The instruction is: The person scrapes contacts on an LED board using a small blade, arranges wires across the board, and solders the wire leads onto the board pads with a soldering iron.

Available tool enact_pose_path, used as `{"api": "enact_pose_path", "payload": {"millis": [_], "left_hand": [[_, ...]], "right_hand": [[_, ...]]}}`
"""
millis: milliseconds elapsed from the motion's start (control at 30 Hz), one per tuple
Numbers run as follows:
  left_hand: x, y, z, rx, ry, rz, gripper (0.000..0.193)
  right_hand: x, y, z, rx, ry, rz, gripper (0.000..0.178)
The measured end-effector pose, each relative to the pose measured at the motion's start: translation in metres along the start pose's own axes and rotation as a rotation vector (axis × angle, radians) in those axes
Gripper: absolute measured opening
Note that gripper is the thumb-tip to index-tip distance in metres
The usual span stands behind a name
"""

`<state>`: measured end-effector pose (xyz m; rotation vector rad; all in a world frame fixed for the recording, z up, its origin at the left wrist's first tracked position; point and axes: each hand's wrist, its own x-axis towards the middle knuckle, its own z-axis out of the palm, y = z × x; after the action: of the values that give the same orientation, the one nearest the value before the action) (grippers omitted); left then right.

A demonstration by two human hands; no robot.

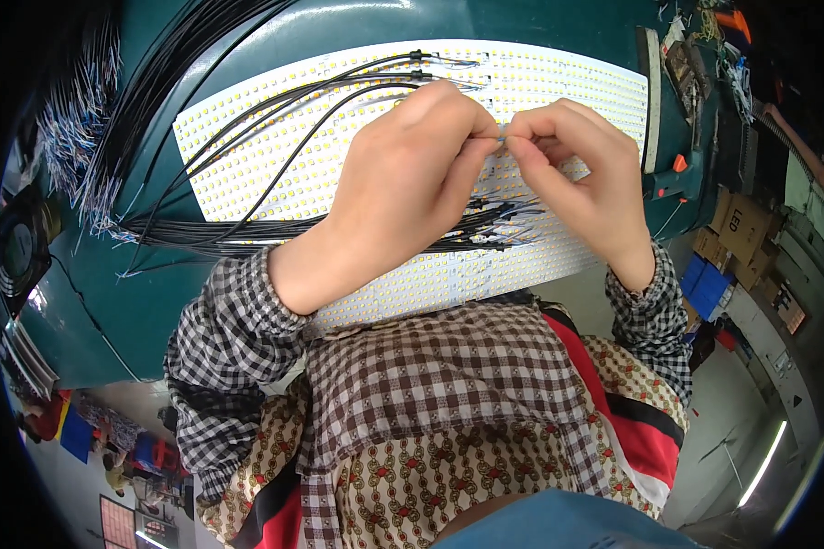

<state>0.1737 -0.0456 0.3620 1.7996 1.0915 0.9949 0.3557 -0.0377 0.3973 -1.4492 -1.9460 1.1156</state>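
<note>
My left hand [403, 174] and my right hand [581, 174] meet fingertip to fingertip above a white board of small yellow LED dots [247, 156]. Between the pinched fingers is a thin wire end [502, 137], held by both hands. A bundle of black wires [201, 233] runs from the left across the board and passes under my left hand, its stripped ends fanning out near my right hand. Three more black wires [339, 82] arc over the board's top edge.
The board lies on a dark green worktable [92, 302]. Loose bunches of blue-white wires [73, 128] hang at the far left. Tools and an orange-handled item [679, 163] sit at the table's right edge. Cardboard boxes [737, 229] and blue bins stand on the floor at right.
</note>
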Motion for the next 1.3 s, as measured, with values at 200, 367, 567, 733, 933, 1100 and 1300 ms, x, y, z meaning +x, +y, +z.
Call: {"api": "enact_pose_path", "payload": {"millis": [200,367,567,733,933,1100,1300], "left_hand": [[-0.001,0.001,0.001,0.028,-0.034,0.013,0.009],[0.000,0.002,0.002,0.077,-0.033,0.016,0.010],[0.001,0.004,-0.004,-0.056,-0.072,-0.033,0.007],[0.003,0.006,-0.009,-0.050,-0.084,-0.074,0.007],[0.003,0.011,-0.010,-0.032,-0.082,-0.081,0.010],[0.001,0.012,-0.008,-0.037,-0.092,-0.075,0.009],[-0.002,0.007,-0.006,0.021,-0.085,0.045,0.009]], "right_hand": [[0.001,-0.001,-0.002,0.019,-0.050,0.003,0.009],[0.007,0.013,0.000,-0.371,0.122,-0.324,0.009],[0.008,0.029,-0.063,-0.108,0.399,-0.163,0.008],[-0.004,0.006,-0.021,0.059,0.031,0.094,0.009],[-0.009,0.002,-0.003,0.183,-0.011,0.138,0.014],[-0.013,0.002,-0.002,0.195,-0.016,0.144,0.015],[-0.018,0.000,0.003,0.255,-0.019,0.199,0.012]]}}
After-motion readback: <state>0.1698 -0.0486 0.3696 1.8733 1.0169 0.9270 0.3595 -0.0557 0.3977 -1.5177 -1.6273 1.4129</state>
